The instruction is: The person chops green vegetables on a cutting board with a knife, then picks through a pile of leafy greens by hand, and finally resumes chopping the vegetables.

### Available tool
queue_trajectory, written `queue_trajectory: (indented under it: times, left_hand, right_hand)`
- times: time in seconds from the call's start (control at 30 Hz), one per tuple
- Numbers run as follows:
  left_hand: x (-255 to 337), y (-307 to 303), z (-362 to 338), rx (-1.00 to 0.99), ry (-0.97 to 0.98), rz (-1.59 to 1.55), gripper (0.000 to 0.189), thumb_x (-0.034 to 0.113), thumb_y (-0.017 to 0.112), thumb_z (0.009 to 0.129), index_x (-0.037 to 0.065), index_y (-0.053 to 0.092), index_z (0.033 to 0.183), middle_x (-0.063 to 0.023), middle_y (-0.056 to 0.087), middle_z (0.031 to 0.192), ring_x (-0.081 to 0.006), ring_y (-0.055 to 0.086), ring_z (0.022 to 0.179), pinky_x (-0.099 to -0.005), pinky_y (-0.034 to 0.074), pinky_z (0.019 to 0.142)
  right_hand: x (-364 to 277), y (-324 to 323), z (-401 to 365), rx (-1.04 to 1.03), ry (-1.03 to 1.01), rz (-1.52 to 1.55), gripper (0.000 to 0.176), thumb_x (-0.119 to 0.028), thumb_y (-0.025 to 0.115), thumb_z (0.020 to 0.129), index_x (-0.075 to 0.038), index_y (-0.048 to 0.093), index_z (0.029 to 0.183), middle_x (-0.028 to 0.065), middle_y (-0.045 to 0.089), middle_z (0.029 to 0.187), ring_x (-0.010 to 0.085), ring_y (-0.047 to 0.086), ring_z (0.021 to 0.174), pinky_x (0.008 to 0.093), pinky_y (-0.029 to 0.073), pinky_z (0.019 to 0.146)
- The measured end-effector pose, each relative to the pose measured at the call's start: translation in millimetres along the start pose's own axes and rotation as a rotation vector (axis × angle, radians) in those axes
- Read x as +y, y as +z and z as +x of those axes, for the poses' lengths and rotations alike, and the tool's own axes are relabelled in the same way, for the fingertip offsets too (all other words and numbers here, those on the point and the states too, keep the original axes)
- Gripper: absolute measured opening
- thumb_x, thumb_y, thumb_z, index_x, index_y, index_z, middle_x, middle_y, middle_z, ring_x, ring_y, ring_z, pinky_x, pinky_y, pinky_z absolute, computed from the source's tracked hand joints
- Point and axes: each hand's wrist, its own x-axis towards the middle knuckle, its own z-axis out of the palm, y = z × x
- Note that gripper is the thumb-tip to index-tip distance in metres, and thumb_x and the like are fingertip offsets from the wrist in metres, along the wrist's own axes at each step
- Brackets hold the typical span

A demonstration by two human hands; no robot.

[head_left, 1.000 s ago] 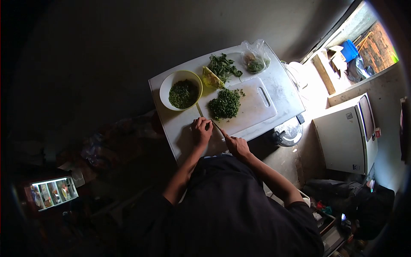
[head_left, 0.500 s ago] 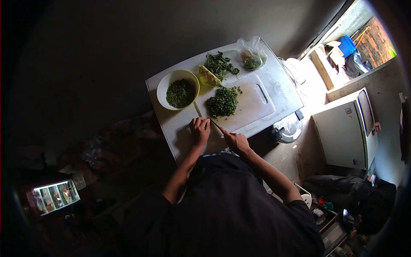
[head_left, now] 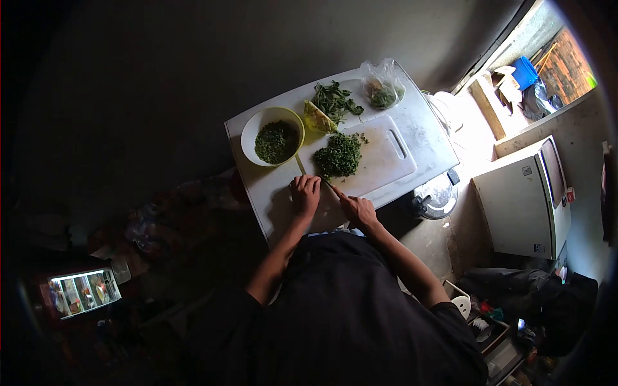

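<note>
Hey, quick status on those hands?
Right hand on knife. Left hand at board's near edge. Chopped greens heaped on board, beside the blade.

Strong daylight comes from the opening at upper right and makes glare on the floor beside it. Around my white table it is dim, and the round edges curve and go black.

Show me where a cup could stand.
Bare: table right of the cutting board, and the board between chopped greens and handle slot. Crowded: around bowl, yellow item and leafy sprigs; by left hand and right hand.
</note>
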Motion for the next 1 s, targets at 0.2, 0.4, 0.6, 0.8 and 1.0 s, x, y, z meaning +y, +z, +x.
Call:
queue_trajectory:
  times: [0.2, 0.4, 0.6, 0.8, 1.0]
  left_hand:
    - [-1, -1, -1, -0.019, 0.017, 0.011, 0.006, 0.016, 0.071, 0.088, 0.012, 0.069, 0.092, -0.0018, 0.064, 0.093, -0.0253, 0.059, 0.091, -0.0418, 0.045, 0.081]
    - [-6, 2, -3, -0.018, 0.012, 0.020, 0.007, 0.016, 0.075, 0.084, 0.013, 0.071, 0.088, -0.0007, 0.064, 0.093, -0.0246, 0.058, 0.091, -0.0416, 0.045, 0.082]
    - [-6, -3, -1, 0.023, 0.004, -0.001, 0.010, 0.014, 0.077, 0.079, 0.014, 0.071, 0.086, 0.0006, 0.063, 0.088, -0.0238, 0.057, 0.089, -0.0422, 0.044, 0.079]
    - [-8, -1, -5, 0.021, 0.033, -0.014, 0.010, 0.014, 0.078, 0.077, 0.014, 0.071, 0.085, 0.0003, 0.062, 0.087, -0.0238, 0.057, 0.088, -0.0423, 0.044, 0.078]
    - [-10, 0, -2, 0.017, 0.028, -0.017, 0.010, 0.014, 0.077, 0.078, 0.013, 0.069, 0.084, -0.0004, 0.061, 0.087, -0.0241, 0.058, 0.089, -0.0419, 0.043, 0.079]
  right_hand:
    - [-1, -1, -2, 0.046, 0.027, 0.011, 0.063, -0.016, 0.049, 0.095, -0.028, 0.032, 0.155, 0.0154, 0.069, 0.085, 0.0380, 0.067, 0.067, 0.0501, 0.052, 0.058]
    - [-5, -7, -2, 0.011, 0.040, 0.042, 0.057, -0.025, 0.049, 0.101, -0.029, 0.032, 0.155, 0.0153, 0.073, 0.091, 0.0372, 0.068, 0.068, 0.0486, 0.053, 0.056]
    - [-6, -11, -11, 0.044, -0.073, 0.091, 0.063, -0.016, 0.050, 0.096, -0.024, 0.031, 0.155, 0.0164, 0.070, 0.081, 0.0404, 0.066, 0.063, 0.0520, 0.051, 0.055]
    - [-3, -3, -20, 0.000, -0.060, 0.064, 0.064, -0.015, 0.050, 0.094, -0.022, 0.031, 0.154, 0.0170, 0.070, 0.082, 0.0403, 0.066, 0.064, 0.0526, 0.051, 0.055]
    - [-4, 13, -13, -0.002, -0.031, 0.044, 0.066, -0.014, 0.049, 0.094, -0.023, 0.029, 0.156, 0.0173, 0.070, 0.083, 0.0392, 0.067, 0.064, 0.0525, 0.051, 0.056]
